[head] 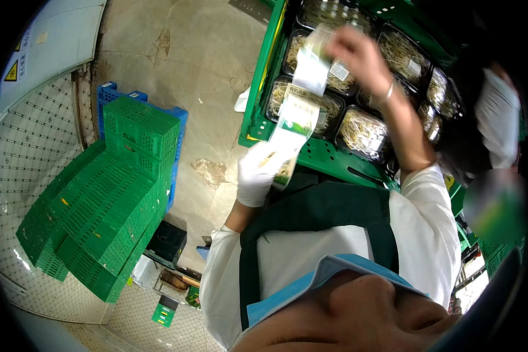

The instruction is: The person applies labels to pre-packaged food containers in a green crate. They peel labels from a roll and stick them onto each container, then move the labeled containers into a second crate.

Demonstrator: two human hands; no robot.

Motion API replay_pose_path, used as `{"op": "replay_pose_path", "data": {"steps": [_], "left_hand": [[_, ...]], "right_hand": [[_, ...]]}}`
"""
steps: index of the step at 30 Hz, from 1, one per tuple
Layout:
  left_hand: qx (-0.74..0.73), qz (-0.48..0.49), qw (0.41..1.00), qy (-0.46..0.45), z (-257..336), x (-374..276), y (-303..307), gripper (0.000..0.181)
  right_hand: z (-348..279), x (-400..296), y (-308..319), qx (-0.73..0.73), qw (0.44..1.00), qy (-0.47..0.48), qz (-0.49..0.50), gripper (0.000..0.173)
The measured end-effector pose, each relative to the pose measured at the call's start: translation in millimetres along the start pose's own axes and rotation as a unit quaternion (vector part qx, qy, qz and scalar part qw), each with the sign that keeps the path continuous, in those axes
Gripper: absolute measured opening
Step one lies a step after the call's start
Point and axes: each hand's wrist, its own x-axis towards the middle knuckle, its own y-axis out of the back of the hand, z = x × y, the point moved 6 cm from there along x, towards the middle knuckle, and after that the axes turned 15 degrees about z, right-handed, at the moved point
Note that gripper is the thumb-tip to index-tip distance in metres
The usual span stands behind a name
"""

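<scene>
My left hand (255, 174), in a white glove, grips the lower part of a strip of printed labels (298, 112). The strip runs up and away over a green plastic crate (257, 75), and its tail hangs below the glove. At the strip's upper end is my bare right hand (356, 50), blurred, with a band at its wrist. Its fingers look closed on the edge of the strip. Beneath lie black trays of sprouts under clear film (363, 132), several of them with a small white label (339, 70). My right forearm hides part of the trays.
Green crates (136, 193) stand stacked at the left, with a blue pallet (179, 119) behind. A black crate (167, 244) is beside them. The concrete floor (202, 75) is cracked. Another person's white sleeve (499, 116) shows at the far right.
</scene>
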Motion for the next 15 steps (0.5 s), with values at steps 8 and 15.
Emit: {"op": "replay_pose_path", "data": {"steps": [8,15], "left_hand": [[0.172,-0.022,0.981,-0.082,3,6,11,0.015],[0.113,-0.106,0.983,-0.095,17,-1,-30,0.016]], "right_hand": [[109,72,-20,-0.417,0.870,0.104,0.240,0.031],[4,-92,-20,0.321,0.894,-0.092,-0.297,0.051]]}}
